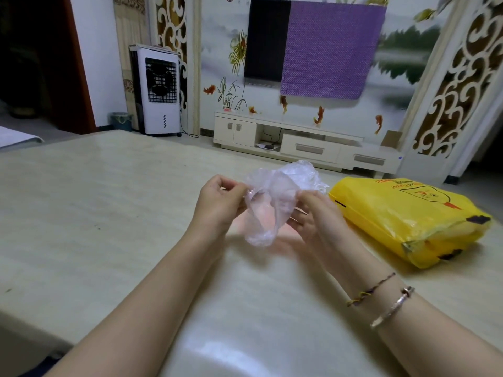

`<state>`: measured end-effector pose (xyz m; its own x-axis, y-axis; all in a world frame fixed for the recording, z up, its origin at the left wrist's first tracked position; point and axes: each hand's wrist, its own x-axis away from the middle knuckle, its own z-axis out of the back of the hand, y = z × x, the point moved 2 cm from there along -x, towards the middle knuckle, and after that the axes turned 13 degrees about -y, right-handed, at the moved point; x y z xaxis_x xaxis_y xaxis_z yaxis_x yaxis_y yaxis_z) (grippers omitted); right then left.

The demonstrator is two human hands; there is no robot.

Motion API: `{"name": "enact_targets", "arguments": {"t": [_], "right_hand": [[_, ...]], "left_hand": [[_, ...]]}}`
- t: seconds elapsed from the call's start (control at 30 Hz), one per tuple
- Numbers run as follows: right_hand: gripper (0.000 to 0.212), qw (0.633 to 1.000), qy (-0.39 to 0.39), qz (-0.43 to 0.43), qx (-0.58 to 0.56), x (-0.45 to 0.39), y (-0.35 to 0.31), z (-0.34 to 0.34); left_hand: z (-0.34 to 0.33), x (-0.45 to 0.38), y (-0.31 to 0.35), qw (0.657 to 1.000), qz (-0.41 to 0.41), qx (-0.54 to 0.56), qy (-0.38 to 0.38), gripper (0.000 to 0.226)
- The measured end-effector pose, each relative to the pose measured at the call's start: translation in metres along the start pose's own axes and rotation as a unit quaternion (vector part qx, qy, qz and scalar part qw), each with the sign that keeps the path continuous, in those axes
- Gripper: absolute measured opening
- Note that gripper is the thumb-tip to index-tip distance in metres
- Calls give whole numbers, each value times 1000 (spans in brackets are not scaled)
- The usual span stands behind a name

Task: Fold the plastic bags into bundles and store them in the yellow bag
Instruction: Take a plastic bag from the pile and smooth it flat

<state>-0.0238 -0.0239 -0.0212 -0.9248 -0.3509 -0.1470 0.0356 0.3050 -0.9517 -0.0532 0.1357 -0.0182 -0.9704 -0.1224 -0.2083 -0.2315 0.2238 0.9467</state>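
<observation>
1. Above the table, in the head view, the left hand and right hand each pinch a clear plastic bag, held crumpled between them; folding looks barely begun
2. Next it likely needs flattening, then folding; the yellow bag lies just right
3. Beyond stand a TV cabinet and a fan

Across the pale surface you see a white air cooler far left and a purple-draped television above a low cabinet.

The fingers of the right hand are partly veiled by the clear plastic bag. Beside it, the yellow bag's contents are concealed; its print is too small to read.
</observation>
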Motion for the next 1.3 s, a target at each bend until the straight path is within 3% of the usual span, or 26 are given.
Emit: {"name": "enact_targets", "arguments": {"t": [0.13, 0.23, 0.33, 0.4, 0.47, 0.57, 0.7, 0.8, 0.87, 0.9, 1.07, 1.17, 1.3], "right_hand": [[25, 997, 76, 6, 20, -1, -2, 9], [19, 988, 142, 9, 52, -4, -2, 19], [11, 968, 188, 23, 164, -7, -7, 26], [6, 972, 145, 38, 178, -4, -13, 24], [13, 985, 47, 40, 164, 0, -19, 22], [11, 979, -66, 33, 190, 7, -26, 20], [8, 974, -72, 51, 211, 7, -27, 20], [37, 970, -46, 9, 239, 4, -24, 21], [63, 961, -88, -59, 255, 6, -19, 18], [67, 958, -107, -89, 251, 7, -16, 17], [30, 974, -97, -154, 134, 15, -7, 11], [22, 983, -66, -160, 53, 16, -7, 4], [20, 987, 4, -146, 64, 10, -10, 8]], "left_hand": [[-3, 4, 1, 999, -17, -39, -1, 15], [-7, 8, -1, 994, -41, -102, -21, 16], [-9, 10, -2, 989, -33, -137, -39, 23], [-9, 10, -3, 989, -5, -141, -46, 30], [-11, 10, -1, 991, 44, -114, -63, 44], [-13, 11, 4, 980, 111, -83, -142, 53], [-17, 17, 3, 958, 104, -115, -241, 25], [-14, 13, 1, 978, 62, -100, -174, 10], [-9, 9, 5, 992, 22, -72, -104, 7], [-7, 7, 8, 996, 1, -57, -74, 12], [2, 3, 10, 993, -90, -70, -20, 33], [1, 4, 10, 988, -115, -102, 5, 33], [9, 1, 8, 961, -122, -240, 66, 26]]}}
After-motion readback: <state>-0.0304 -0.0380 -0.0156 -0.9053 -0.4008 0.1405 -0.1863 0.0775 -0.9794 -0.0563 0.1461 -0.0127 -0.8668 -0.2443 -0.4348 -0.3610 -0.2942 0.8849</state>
